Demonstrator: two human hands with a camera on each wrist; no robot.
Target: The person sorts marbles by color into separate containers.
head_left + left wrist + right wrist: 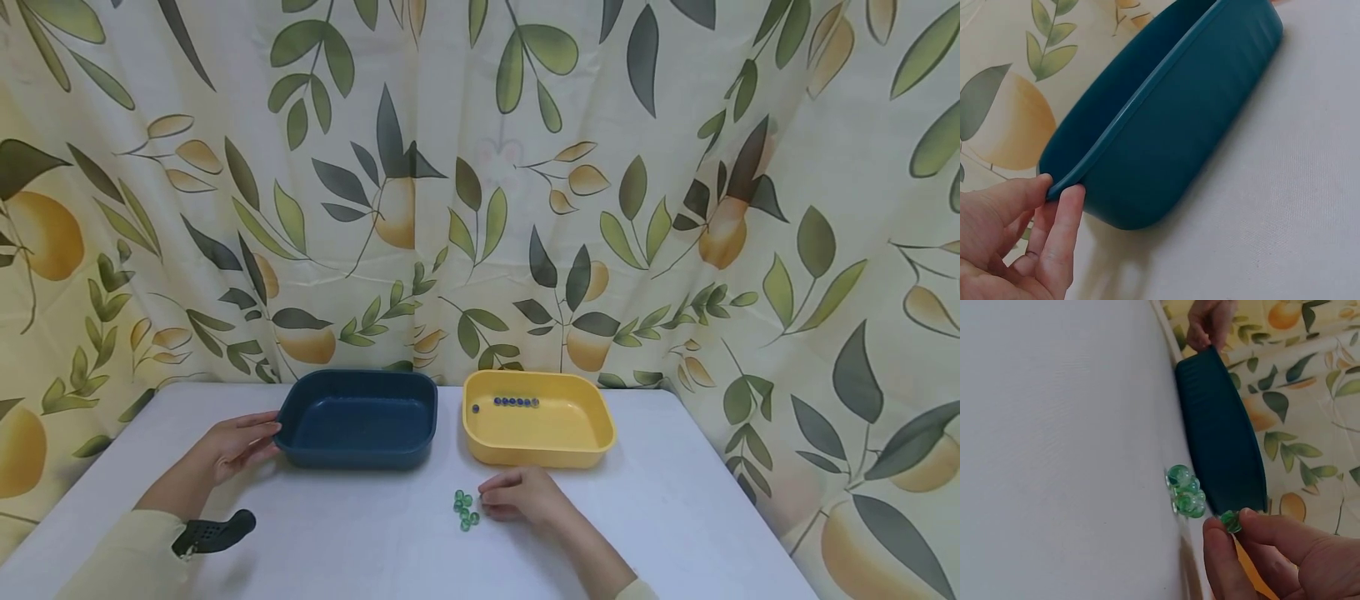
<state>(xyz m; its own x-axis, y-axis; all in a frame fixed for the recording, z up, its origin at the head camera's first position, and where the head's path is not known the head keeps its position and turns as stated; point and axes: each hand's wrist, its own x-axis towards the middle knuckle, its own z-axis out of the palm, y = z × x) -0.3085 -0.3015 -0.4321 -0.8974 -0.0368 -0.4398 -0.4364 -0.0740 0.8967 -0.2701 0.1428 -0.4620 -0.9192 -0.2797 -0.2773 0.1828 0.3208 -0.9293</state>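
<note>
With my left hand [238, 446] gripping the blue tray [360, 459], I'd squeeze only gently on the green marble [1230, 521] my right hand [527, 496] pinches, avoiding the loose marbles [1189, 503].

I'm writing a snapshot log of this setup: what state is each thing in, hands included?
Dark blue tray: upright, open-topped
Yellow tray: upright, open-topped
Blue marbles: inside the yellow tray, most lined up, one apart
Loose green marbles: clustered on the white table
Left hand: pinching the dark blue tray's rim
Right hand: pinching a green marble
Curtain: hanging
</note>
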